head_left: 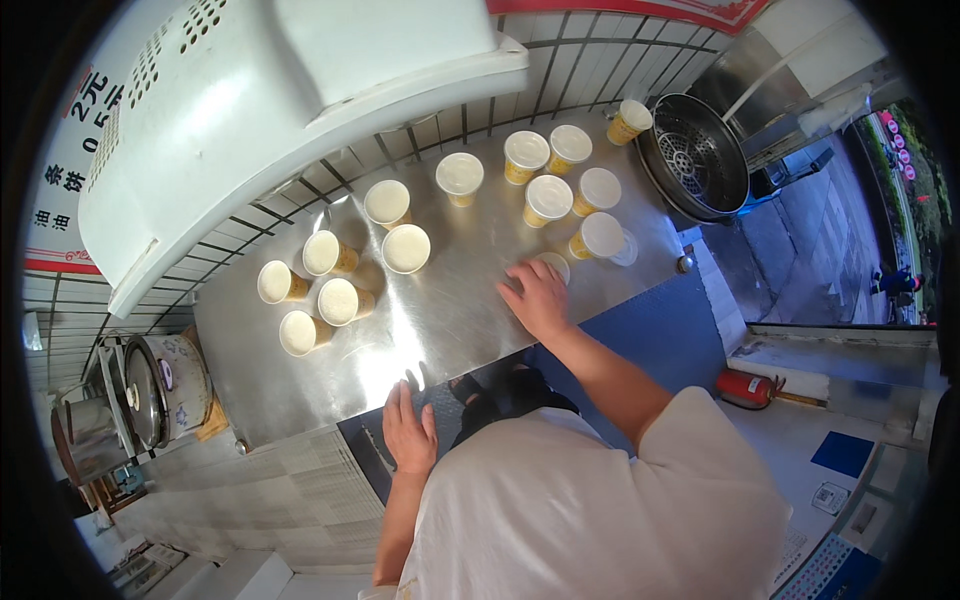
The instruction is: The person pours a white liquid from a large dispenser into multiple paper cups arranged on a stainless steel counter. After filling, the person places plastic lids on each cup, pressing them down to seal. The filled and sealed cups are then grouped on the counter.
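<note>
My right hand [538,300] rests over the steel table [470,310] with its fingers spread. Its fingertips are beside a round translucent lid [553,267], and I cannot tell whether they touch it. My left hand [410,435] is at the table's front edge, fingers stretched out and nothing in it. Several yellow-printed paper cups filled with a pale, creamy drink stand on the left half, among them a front cup [300,333] and a middle cup [406,249]. More cups, apparently lidded, stand to the right, such as one cup [549,200] and another cup [600,236] beside a loose clear lid [626,248].
A white plastic housing [300,110] overhangs the table's back left. At the far right corner sits a dark round pan with a perforated insert [692,158]. A lidded pot [160,390] stands beyond the left end. A red fire extinguisher [745,388] lies at lower right.
</note>
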A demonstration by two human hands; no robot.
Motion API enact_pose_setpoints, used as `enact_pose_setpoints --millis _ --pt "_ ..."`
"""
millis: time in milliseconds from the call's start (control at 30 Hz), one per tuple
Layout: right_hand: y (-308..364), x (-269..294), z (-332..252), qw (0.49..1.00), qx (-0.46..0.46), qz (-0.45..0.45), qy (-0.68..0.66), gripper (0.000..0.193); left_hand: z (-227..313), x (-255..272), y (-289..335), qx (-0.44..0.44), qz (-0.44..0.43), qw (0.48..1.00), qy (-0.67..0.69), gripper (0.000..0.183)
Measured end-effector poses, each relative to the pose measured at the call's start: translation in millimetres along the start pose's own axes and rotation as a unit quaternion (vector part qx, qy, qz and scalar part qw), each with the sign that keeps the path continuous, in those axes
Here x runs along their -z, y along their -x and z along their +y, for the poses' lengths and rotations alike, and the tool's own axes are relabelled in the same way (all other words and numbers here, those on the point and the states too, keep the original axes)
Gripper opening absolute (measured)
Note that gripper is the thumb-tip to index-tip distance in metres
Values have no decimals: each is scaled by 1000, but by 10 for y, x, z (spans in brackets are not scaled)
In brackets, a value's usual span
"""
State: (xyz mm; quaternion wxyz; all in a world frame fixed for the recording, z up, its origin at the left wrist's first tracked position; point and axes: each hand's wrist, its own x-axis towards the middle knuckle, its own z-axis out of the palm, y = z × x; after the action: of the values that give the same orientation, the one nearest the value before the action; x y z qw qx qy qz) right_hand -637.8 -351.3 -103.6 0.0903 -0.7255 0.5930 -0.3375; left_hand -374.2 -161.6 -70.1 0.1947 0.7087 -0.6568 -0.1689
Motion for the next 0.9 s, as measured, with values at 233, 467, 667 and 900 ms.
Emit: enact_pose_setpoints --millis 233,467,667,900 --pt "349 299 433 987 -16 -78 143 19 153 -102 -200 -47 -46 997 43 53" --pt "453 391 169 986 -84 -123 -71 13 378 -433 -625 137 -240 920 279 54" --pt "617 258 -303 796 -328 -222 -457 16 659 -648 -981 112 -234 798 543 61" --pt "576 27 -444 695 -389 -306 -522 20 479 -674 -1005 276 -240 696 618 41"
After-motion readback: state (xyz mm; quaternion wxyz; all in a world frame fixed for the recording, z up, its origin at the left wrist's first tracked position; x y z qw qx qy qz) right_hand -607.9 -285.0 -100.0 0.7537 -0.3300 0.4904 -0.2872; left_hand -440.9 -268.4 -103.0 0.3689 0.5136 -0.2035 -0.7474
